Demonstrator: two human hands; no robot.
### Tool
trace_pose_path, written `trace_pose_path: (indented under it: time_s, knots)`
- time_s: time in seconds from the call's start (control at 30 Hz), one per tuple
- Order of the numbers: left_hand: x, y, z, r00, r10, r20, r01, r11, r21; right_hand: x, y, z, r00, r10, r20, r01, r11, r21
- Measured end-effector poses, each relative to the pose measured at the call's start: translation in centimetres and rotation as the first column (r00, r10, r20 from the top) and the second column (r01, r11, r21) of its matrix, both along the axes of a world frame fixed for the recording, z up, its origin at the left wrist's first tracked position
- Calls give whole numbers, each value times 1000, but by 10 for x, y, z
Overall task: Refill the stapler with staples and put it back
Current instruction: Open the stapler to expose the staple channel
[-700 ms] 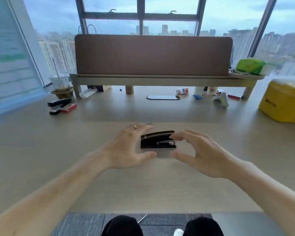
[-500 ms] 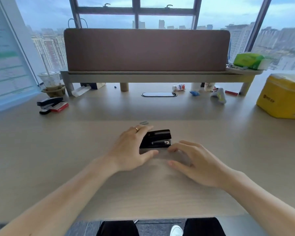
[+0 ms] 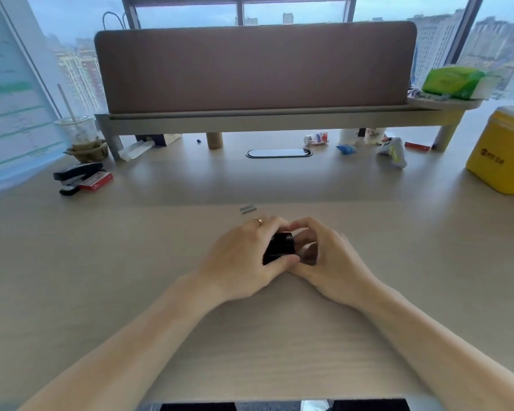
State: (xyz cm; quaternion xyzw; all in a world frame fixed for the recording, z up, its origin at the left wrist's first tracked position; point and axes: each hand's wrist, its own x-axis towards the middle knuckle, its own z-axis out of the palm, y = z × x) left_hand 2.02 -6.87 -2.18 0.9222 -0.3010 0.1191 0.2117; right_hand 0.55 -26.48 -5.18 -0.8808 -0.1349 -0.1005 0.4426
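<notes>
Two bare hands meet over a small black stapler point(image 3: 279, 247) at the centre of a pale wooden table point(image 3: 131, 262). The left hand point(image 3: 244, 256), a ring on one finger, wraps the stapler from 9 o'clock, thumb pressed along its near edge. The right hand point(image 3: 324, 253) curls in from 3 o'clock, fingertips on the stapler's right end. Both hands are closed on the stapler; whether it is lifted or resting on the table cannot be told.

A short strip of staples point(image 3: 247, 209) lies loose on the table just beyond the hands, at 12 o'clock, untouched. Far off at 10 o'clock sit a second stapler point(image 3: 77, 172) and a red staple box point(image 3: 97, 180), with a yellow container point(image 3: 502, 149) out at 2 o'clock.

The step in hand appears to be opening the stapler: the grip suggests one hand steadying the body while the other works the top or magazine. Whether it has come open is hidden by the fingers. The next move likely calls for freeing one hand to pick up the strip and seat it squarely in the channel.
</notes>
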Motion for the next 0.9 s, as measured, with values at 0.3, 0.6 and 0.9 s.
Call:
trace_pose_path:
  time_s: [0.3,0.6,0.9]
  knots:
    - [-1,30,-5,972,64,-227,-234,372,-898,0,-1,-2,998,-47,-34,47,999,1]
    - [0,94,-19,876,313,-366,-481,531,-697,-2,-1,2,998,-67,7,67,995,-68]
    - [-5,77,4,990,118,71,-136,929,345,-3,-1,2,998,-52,33,55,993,-102]
